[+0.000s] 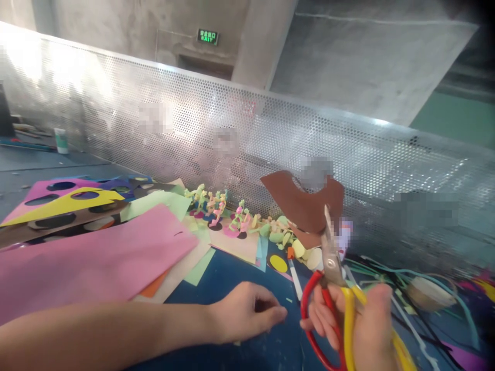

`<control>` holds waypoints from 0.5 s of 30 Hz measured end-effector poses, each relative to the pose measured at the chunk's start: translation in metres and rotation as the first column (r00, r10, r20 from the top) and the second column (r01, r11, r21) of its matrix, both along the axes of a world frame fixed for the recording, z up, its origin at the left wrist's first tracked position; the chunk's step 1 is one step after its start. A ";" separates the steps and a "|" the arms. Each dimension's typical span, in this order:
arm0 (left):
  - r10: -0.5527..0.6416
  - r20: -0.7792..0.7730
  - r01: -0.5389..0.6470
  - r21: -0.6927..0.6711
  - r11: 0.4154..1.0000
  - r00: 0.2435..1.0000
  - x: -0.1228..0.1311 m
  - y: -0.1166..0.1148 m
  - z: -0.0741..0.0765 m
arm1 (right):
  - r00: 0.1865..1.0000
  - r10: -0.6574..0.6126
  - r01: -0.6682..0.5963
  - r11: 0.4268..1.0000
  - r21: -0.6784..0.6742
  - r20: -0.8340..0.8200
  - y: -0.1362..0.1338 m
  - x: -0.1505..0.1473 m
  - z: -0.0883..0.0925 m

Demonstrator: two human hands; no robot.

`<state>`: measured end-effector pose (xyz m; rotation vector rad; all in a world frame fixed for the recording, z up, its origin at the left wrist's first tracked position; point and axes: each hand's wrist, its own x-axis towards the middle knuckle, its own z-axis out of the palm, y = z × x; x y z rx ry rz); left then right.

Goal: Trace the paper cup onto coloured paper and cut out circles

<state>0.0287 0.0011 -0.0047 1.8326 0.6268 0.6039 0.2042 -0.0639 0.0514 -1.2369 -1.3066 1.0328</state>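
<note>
My right hand [367, 319] grips a pair of scissors [330, 257] with one red and one yellow handle. The metal blades point up and away, and their tip overlaps a brown sheet [309, 206] with a curved cut-out in its top edge. Whether the blades touch that sheet I cannot tell. My left hand [251, 314] rests near the blue tabletop, its fingers curled and thumb against the fingertips, with nothing visible in it. Just beyond it lie a white marker [296, 281] with an orange end and a yellow disc [278, 263].
Pink sheet [150, 247] and other coloured sheets with round holes [73, 196] cover the left. Small figures [216, 206] and paper discs stand before a perforated metal panel [185, 118]. At right are a tape roll [431, 293] and tangled strips [464, 314].
</note>
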 end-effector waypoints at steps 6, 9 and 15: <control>0.231 0.396 -0.202 -0.114 0.973 0.889 -0.002 0.003 0.002 | 0.970 0.002 -0.043 0.986 -0.162 -0.245 0.009 -0.012 -0.041; 0.290 0.486 -0.184 -0.254 0.949 0.825 -0.001 0.008 0.003 | 0.978 -0.041 -0.004 0.977 -0.214 -0.204 0.007 -0.020 -0.055; 0.373 0.454 -0.200 -0.384 0.901 0.809 0.004 0.013 -0.001 | 0.994 -0.102 0.084 0.943 -0.323 -0.040 0.003 -0.026 -0.077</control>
